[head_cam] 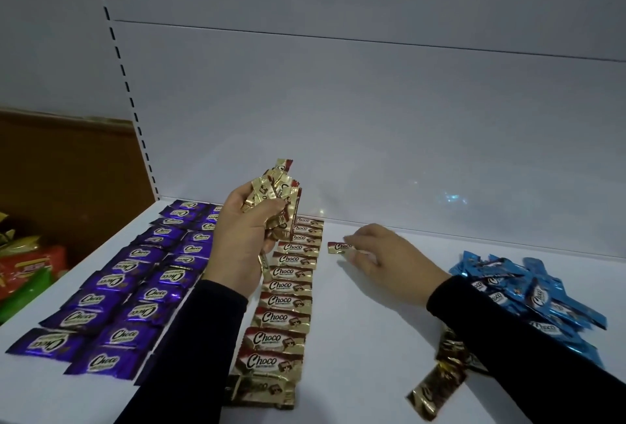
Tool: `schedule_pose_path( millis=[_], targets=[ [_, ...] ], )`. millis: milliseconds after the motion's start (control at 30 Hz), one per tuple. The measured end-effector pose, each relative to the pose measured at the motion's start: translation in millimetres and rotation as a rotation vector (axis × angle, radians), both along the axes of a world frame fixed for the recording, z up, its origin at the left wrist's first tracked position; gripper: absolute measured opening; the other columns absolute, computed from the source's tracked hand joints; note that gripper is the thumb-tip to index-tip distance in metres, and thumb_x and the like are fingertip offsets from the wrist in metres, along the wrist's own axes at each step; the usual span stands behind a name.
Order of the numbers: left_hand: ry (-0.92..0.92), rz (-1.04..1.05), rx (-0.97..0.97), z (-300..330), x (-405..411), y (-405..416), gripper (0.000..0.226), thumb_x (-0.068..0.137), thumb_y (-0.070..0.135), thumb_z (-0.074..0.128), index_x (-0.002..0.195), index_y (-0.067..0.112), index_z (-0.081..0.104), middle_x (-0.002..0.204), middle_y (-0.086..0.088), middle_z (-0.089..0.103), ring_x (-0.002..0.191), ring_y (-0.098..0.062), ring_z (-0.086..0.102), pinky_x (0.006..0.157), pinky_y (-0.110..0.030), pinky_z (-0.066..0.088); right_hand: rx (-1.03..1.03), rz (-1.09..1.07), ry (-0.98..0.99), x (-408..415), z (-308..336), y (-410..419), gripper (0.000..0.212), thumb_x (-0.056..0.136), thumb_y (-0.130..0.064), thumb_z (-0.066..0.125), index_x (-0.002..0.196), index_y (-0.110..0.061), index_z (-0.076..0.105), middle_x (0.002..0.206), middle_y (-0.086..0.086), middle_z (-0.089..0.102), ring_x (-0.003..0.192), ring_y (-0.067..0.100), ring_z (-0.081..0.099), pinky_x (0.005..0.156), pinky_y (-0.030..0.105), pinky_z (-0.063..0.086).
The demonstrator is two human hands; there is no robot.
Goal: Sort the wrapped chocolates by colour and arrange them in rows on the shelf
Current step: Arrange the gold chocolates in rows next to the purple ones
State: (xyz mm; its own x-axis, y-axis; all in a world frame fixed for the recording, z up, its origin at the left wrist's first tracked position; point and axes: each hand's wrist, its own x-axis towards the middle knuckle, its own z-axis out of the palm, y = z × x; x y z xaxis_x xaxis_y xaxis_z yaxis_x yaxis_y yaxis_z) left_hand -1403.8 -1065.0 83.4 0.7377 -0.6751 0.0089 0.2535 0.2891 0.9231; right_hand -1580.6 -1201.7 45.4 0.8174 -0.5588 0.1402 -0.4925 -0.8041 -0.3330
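Two hands were seen, the left (245, 237) and the right (389, 261). On the shelf (372, 339), two rows of purple chocolates (111, 291) were laid, roughly ten in each. One row of gold chocolates (288, 291) was counted at about twelve. One gold chocolate (339, 247) was pinched apart. A bunch of gold ones (276, 200) and a blue heap (528, 291) could not be counted.

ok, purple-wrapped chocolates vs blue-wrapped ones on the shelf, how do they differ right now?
The purple foil-wrapped chocolates lie flat in two neat rows at the left of the white shelf; the blue foil-wrapped chocolates sit in a loose, overlapping heap at the right. The purple ones are sorted and evenly laid; the blue ones point every way, some tilted. Both carry the same "Choco" label and neither is touched by a hand.
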Motion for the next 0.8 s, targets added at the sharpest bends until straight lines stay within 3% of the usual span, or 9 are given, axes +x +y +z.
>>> schedule_pose_path(
  millis=[133, 300, 467, 600, 800],
  targets=[
    [-0.012, 0.013, 0.021, 0.5, -4.5, -0.2, 0.041, 0.091, 0.001, 0.062, 0.129, 0.015, 0.057, 0.106, -0.02, 0.07, 0.046, -0.005, 0.059, 0.034, -0.015, 0.037, -0.039, 0.041, 0.195, -3.4, -8.6, 9.1, 0.034, 0.102, -0.049, 0.03, 0.108, -0.025, 0.053, 0.124, -0.008, 0.047, 0.116, 0.016, 0.043, 0.101, 0.037, 0.033],
    [-0.023, 0.036, 0.05, -3.0, -1.5, -0.2, 0.04, 0.09, 0.001, 0.064, 0.126, 0.018, 0.059, 0.1, -0.013, 0.073, 0.055, -0.01, 0.066, 0.034, -0.017, 0.038, -0.07, 0.022, 0.221, 16.6, -10.2, -6.8, 0.027, 0.101, -0.051, 0.028, 0.094, -0.029, 0.041, 0.114, -0.007, 0.041, 0.113, 0.021, 0.043, 0.1, 0.043, 0.037],
    [-0.012, 0.043, 0.05, -2.7, 1.1, -1.2, 0.039, 0.089, 0.003, 0.066, 0.124, 0.02, 0.06, 0.101, -0.011, 0.073, 0.055, -0.007, 0.066, 0.035, -0.017, 0.039, -0.084, -0.03, 0.224, 39.2, -14.2, -18.6, 0.032, 0.101, -0.052, 0.029, 0.095, -0.024, 0.045, 0.109, -0.006, 0.039, 0.113, 0.025, 0.045, 0.096, 0.039, 0.037],
    [-0.014, 0.046, 0.051, -4.4, 2.5, -1.0, 0.039, 0.089, 0.005, 0.067, 0.124, 0.021, 0.06, 0.104, -0.011, 0.073, 0.056, -0.007, 0.064, 0.035, -0.016, 0.038, -0.108, -0.052, 0.248, 44.0, -13.5, -20.5, 0.042, 0.101, -0.053, 0.028, 0.107, -0.019, 0.052, 0.12, 0.001, 0.046, 0.113, 0.026, 0.045, 0.096, 0.04, 0.038],
    [-0.026, 0.044, 0.058, -4.4, 4.1, -1.6, 0.04, 0.09, 0.006, 0.067, 0.126, 0.022, 0.06, 0.109, -0.012, 0.072, 0.063, -0.01, 0.063, 0.036, -0.015, 0.039, -0.138, -0.046, 0.249, 42.8, -14.1, -21.1, 0.044, 0.101, -0.053, 0.028, 0.108, -0.017, 0.053, 0.121, 0.001, 0.047, 0.111, 0.026, 0.046, 0.095, 0.04, 0.039]
  ],
)
